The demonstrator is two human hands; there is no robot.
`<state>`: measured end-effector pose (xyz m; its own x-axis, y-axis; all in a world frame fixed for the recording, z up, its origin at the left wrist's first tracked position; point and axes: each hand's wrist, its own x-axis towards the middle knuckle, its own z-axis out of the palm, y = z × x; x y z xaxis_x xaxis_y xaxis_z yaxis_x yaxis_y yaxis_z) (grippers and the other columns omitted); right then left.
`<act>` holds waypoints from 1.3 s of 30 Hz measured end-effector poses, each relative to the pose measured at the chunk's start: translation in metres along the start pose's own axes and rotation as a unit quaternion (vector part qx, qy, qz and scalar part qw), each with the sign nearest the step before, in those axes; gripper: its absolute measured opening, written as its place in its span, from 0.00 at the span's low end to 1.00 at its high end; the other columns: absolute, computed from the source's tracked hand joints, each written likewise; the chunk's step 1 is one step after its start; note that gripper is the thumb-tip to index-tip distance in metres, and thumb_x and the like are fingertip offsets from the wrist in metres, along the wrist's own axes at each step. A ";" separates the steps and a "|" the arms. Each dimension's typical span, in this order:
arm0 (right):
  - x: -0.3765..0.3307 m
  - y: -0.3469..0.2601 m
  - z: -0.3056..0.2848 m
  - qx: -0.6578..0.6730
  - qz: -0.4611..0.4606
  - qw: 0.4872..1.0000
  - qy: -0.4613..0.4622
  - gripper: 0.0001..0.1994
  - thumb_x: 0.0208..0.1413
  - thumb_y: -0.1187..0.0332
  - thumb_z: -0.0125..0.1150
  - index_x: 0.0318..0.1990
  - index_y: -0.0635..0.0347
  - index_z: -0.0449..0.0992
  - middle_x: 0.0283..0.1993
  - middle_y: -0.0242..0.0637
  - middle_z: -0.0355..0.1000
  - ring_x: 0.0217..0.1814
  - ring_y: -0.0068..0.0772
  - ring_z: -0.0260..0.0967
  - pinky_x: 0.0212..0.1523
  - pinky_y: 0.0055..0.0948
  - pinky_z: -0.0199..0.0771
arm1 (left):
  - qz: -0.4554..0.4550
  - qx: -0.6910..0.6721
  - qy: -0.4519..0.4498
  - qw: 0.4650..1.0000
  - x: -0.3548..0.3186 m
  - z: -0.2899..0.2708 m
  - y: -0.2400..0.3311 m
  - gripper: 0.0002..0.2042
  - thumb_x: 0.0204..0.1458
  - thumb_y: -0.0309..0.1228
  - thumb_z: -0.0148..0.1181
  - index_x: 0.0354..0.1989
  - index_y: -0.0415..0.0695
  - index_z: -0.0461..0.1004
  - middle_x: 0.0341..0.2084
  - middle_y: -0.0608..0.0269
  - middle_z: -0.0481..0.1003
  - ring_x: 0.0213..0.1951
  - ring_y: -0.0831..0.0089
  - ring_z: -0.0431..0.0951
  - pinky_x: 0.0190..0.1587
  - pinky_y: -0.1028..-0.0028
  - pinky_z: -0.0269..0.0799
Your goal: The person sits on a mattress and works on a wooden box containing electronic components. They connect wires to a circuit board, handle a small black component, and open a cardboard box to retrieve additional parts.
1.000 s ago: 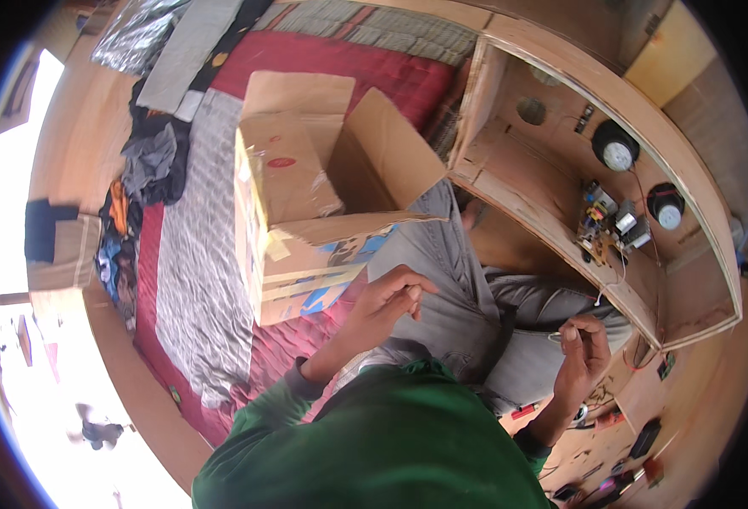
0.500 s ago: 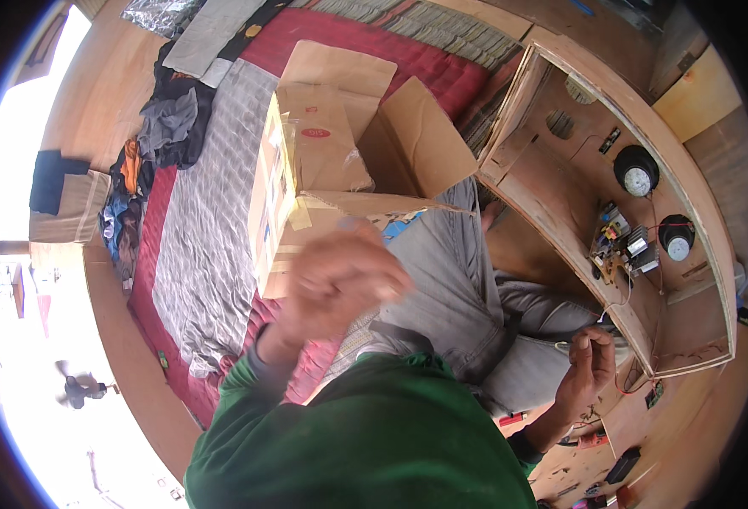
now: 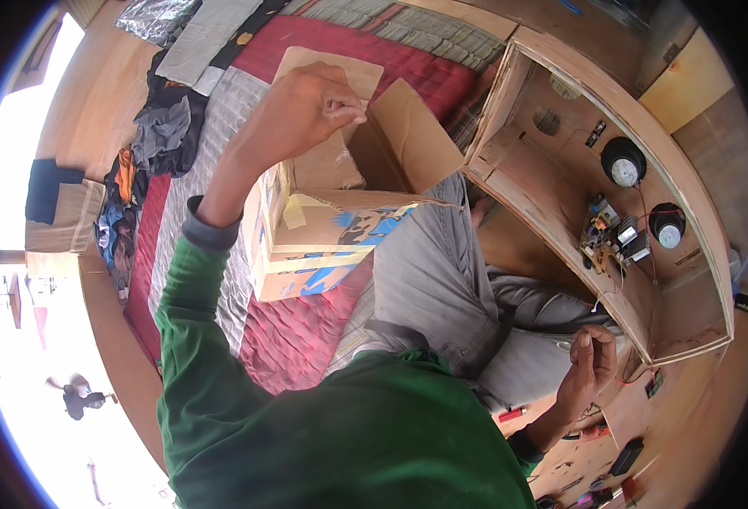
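Box lies open on the bed; left hand, fingers pinched, hovers at its 11 o'clock; right hand curled shut, contents unclear.

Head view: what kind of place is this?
Likely a home room used as a hobby workshop. A red quilted mattress with a heap of clothes lies on the floor, and an unfinished plywood speaker cabinet holds two round black speakers and loose circuit boards.
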<state>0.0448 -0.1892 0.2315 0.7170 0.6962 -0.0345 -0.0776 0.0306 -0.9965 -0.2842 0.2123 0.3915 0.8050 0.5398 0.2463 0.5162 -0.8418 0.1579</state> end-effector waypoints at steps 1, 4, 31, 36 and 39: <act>-0.002 0.000 -0.002 -0.001 0.000 1.000 0.003 0.03 0.67 0.74 0.66 0.45 0.61 0.80 0.36 0.27 0.74 0.30 0.13 0.56 0.30 0.18 0.51 | -0.001 0.005 -0.016 1.000 0.002 0.008 -0.006 0.07 0.57 0.28 0.73 0.36 0.35 0.85 0.31 0.54 0.81 0.33 0.59 0.82 0.39 0.64 0.77; -0.006 0.001 -0.008 -0.007 -0.002 1.000 0.005 0.04 0.68 0.72 0.66 0.46 0.61 0.80 0.35 0.27 0.73 0.31 0.14 0.57 0.31 0.19 0.51 | -0.011 -0.057 -0.050 0.997 0.004 0.020 -0.013 0.07 0.58 0.27 0.71 0.39 0.37 0.86 0.37 0.53 0.84 0.39 0.56 0.86 0.43 0.63 0.79; -0.002 -0.044 0.080 -0.052 -0.078 0.984 -0.150 0.28 0.55 0.80 0.74 0.64 0.62 0.73 0.47 0.40 0.78 0.40 0.29 0.77 0.41 0.30 0.78 | 0.092 -0.338 0.034 0.936 -0.041 0.061 0.246 0.22 0.50 0.26 0.80 0.52 0.33 0.82 0.46 0.51 0.84 0.43 0.56 0.87 0.45 0.64 0.84; -0.007 -0.048 0.082 -0.063 -0.082 0.980 -0.169 0.31 0.53 0.80 0.76 0.65 0.63 0.72 0.50 0.41 0.78 0.39 0.30 0.74 0.40 0.30 0.78 | -0.033 -0.519 -0.054 0.853 -0.044 0.079 0.234 0.19 0.54 0.24 0.77 0.55 0.36 0.83 0.48 0.51 0.83 0.45 0.62 0.86 0.48 0.66 0.81; -0.012 -0.052 0.076 -0.081 -0.062 0.977 -0.188 0.32 0.54 0.79 0.77 0.66 0.63 0.72 0.51 0.41 0.77 0.41 0.29 0.74 0.42 0.29 0.77 | -0.062 -0.593 -0.123 0.793 -0.046 0.090 0.218 0.13 0.58 0.19 0.73 0.51 0.34 0.85 0.43 0.54 0.83 0.43 0.70 0.85 0.48 0.70 0.82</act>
<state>-0.0124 -0.1451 0.2893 0.4062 0.9096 0.0874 0.1269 0.0386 -0.9912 -0.1819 0.0038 0.3283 0.8776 0.4792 -0.0126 0.0751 -0.1115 0.9909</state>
